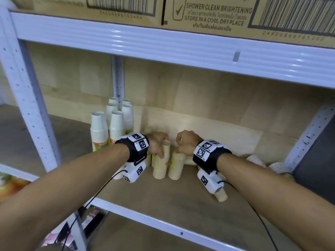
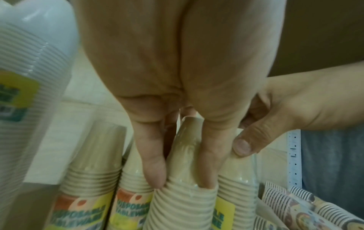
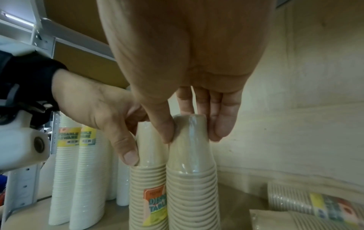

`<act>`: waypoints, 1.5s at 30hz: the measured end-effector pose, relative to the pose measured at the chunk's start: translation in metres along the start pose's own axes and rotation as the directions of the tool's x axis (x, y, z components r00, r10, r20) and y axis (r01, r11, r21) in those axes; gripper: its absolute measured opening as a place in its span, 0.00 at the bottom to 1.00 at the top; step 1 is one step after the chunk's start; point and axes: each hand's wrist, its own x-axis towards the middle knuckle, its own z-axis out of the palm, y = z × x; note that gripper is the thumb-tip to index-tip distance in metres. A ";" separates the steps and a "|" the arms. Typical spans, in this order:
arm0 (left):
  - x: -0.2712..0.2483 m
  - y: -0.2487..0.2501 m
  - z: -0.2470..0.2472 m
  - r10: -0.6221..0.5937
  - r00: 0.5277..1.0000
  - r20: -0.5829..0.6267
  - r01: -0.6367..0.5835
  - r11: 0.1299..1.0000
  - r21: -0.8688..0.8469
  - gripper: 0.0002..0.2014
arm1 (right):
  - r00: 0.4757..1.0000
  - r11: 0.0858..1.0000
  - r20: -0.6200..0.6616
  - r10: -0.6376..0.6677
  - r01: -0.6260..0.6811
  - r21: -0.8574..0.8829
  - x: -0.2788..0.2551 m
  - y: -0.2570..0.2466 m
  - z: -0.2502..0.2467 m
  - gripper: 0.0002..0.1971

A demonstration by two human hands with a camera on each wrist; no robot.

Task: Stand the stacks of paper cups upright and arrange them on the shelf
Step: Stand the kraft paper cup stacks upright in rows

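Observation:
Two tan paper-cup stacks stand upright side by side mid-shelf. My left hand (image 1: 160, 151) grips the top of the left tan stack (image 1: 159, 167); in the left wrist view my left hand (image 2: 181, 179) has its fingers curled round that stack (image 2: 183, 202). My right hand (image 1: 178, 149) holds the top of the right tan stack (image 1: 176, 167); in the right wrist view my right hand (image 3: 192, 135) pinches that stack (image 3: 191, 186) between thumb and fingers. Beside it stands the left stack (image 3: 149, 183).
Several white cup stacks (image 1: 108, 127) stand upright at the back left, with more tan stacks (image 2: 92, 171) behind my left hand. Patterned stacks (image 1: 257, 160) lie on their sides at the right, and a tan stack (image 1: 221, 195) lies under my right wrist. A shelf beam (image 1: 163, 46) runs overhead.

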 end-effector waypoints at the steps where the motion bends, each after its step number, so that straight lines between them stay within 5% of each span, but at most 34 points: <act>1: 0.000 -0.003 0.002 -0.005 1.000 -0.008 0.005 1.000 -0.005 0.27 | 1.000 1.000 0.006 -0.001 0.001 0.007 0.002 -0.002 0.004 0.15; 10: -0.001 -0.023 0.008 -0.026 0.999 -0.041 0.028 0.998 0.052 0.30 | 0.999 0.999 0.029 -0.016 0.015 0.035 0.009 -0.013 0.020 0.16; 23: 0.007 -0.021 -0.004 0.021 0.987 -0.161 -0.022 1.000 -0.002 0.10 | 0.997 0.995 0.026 0.067 -0.069 0.067 0.013 -0.013 0.017 0.17; 31: 0.008 -0.019 -0.003 0.056 0.985 -0.160 -0.044 0.996 0.077 0.17 | 0.998 0.996 0.040 0.058 -0.061 0.065 0.005 -0.015 0.012 0.19; 38: 0.007 -0.018 -0.002 0.054 0.987 -0.148 -0.041 0.995 0.086 0.13 | 0.995 0.992 0.071 0.073 -0.080 0.100 0.010 -0.018 0.014 0.10; 45: 0.007 -0.015 -0.001 0.065 0.979 -0.196 -0.050 0.995 0.081 0.16 | 0.994 0.992 0.048 0.098 -0.101 0.080 0.010 -0.019 0.015 0.16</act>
